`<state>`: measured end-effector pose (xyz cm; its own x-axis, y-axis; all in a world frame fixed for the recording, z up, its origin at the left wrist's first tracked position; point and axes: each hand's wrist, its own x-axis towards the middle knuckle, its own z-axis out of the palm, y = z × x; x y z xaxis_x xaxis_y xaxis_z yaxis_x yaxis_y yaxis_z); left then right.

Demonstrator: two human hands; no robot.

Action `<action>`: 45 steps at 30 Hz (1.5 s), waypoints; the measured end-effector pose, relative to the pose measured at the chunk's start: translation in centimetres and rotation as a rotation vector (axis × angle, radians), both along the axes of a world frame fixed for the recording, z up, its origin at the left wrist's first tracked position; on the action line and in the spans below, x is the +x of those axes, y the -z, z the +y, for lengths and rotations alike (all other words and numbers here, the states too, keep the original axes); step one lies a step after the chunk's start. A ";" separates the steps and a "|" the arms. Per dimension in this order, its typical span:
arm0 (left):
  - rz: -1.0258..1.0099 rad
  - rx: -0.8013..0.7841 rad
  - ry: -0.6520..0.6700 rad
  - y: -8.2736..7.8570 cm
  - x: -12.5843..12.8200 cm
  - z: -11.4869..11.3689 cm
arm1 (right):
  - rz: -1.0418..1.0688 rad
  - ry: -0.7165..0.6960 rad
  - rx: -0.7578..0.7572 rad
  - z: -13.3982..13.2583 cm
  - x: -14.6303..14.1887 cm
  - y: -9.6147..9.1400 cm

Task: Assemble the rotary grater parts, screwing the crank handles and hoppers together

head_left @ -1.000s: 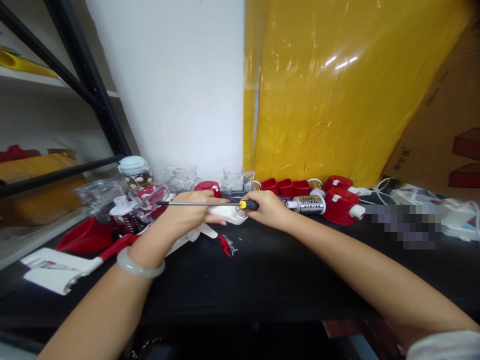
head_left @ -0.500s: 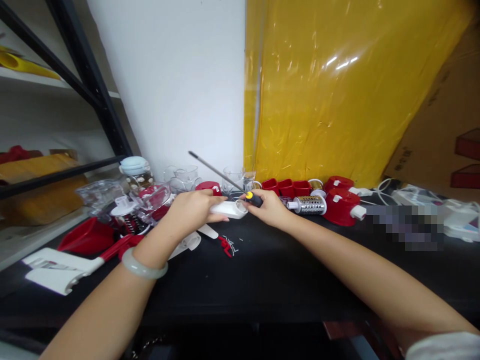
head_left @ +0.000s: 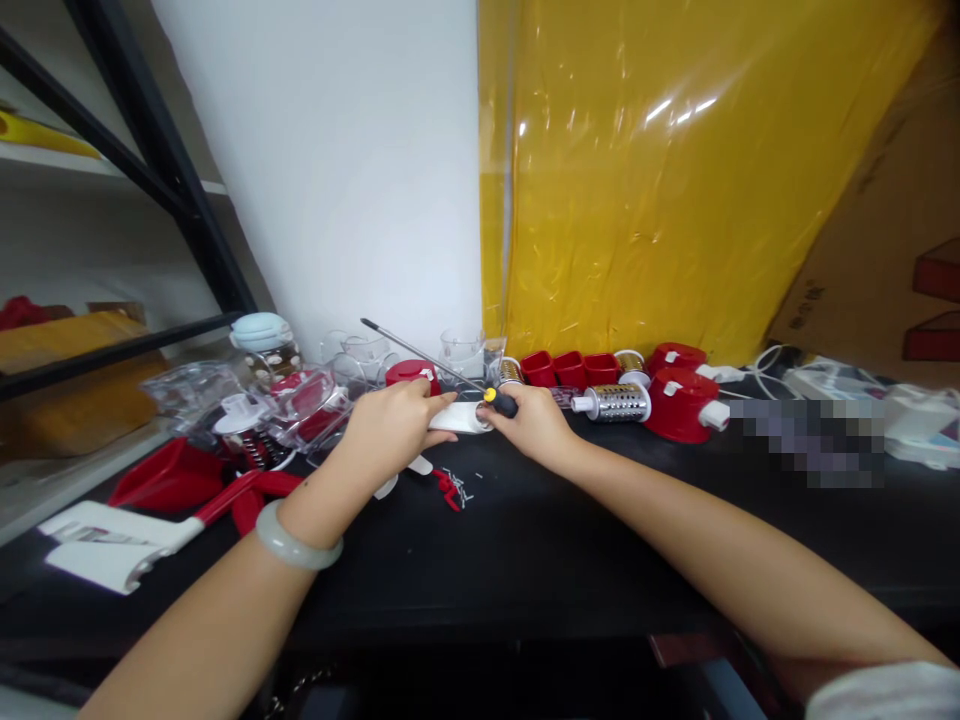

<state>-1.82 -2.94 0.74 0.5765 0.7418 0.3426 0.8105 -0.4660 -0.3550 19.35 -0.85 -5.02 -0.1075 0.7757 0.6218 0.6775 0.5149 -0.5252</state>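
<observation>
My left hand (head_left: 394, 425) is closed round one end of a small white plastic part (head_left: 459, 417), held just above the black table (head_left: 525, 540). A pale green bangle (head_left: 296, 540) sits on that wrist. My right hand (head_left: 532, 420) grips the black and yellow handle of a screwdriver (head_left: 499, 401). Its long metal shaft (head_left: 416, 352) slants up and to the left, away from the white part. A few red bits and small screws (head_left: 454, 488) lie on the table just below my hands.
Red caps (head_left: 679, 405), a metal grater drum (head_left: 615, 402) and red cups (head_left: 570, 368) line the back right. Clear plastic pieces (head_left: 300, 400) and a red and white handle (head_left: 142, 525) crowd the left. Cables (head_left: 787, 375) lie far right before a yellow sheet (head_left: 675, 180).
The screwdriver shaft swung from lying level over my left hand to pointing up and left. My hands and the white part stayed nearly in place.
</observation>
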 end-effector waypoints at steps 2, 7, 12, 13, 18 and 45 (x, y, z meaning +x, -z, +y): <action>0.003 0.008 -0.005 0.0 0.0 -0.1 | -0.051 0.009 0.010 -0.2 0.0 -0.1; -0.016 0.041 0.061 0.5 -0.1 -0.1 | -0.176 0.011 0.022 -0.7 0.2 -0.2; -0.007 0.014 0.074 0.5 0.0 0.2 | -0.265 0.007 0.034 -0.8 0.5 -0.5; 0.000 0.009 0.067 0.4 0.0 0.2 | -0.278 0.004 0.036 -0.8 0.6 -0.6; 0.002 -0.001 0.101 0.5 -0.1 0.3 | -0.320 0.014 0.031 -0.7 0.9 -0.8; 0.000 0.015 -0.016 0.8 0.2 0.3 | -0.218 0.120 -0.122 -1.3 -0.4 -0.4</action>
